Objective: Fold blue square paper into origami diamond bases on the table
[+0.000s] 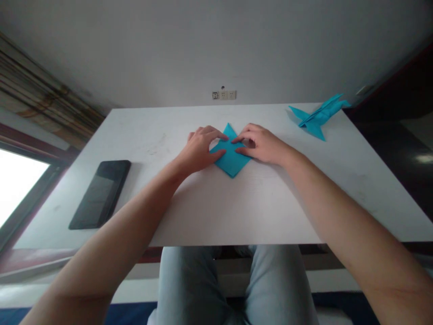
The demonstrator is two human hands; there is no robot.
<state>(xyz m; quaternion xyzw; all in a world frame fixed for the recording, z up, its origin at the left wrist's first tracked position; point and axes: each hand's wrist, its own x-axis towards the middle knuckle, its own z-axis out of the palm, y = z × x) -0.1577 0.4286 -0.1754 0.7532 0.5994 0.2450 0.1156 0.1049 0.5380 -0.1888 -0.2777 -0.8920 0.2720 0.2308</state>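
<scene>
A folded square of blue paper (232, 160) lies like a diamond on the white table (237, 203), near its middle. My left hand (199, 146) rests on the paper's left corner, fingers curled and pressing it down. From the other side my right hand (262, 143) presses the right corner, its fingertips meeting the left hand's near the paper's centre. Both hands cover the side corners; the top and bottom tips show.
A finished blue paper figure (320, 116) sits at the table's far right corner. A dark phone (100, 193) lies face up at the left. A wall with sockets (223, 95) is behind the table, a window at left.
</scene>
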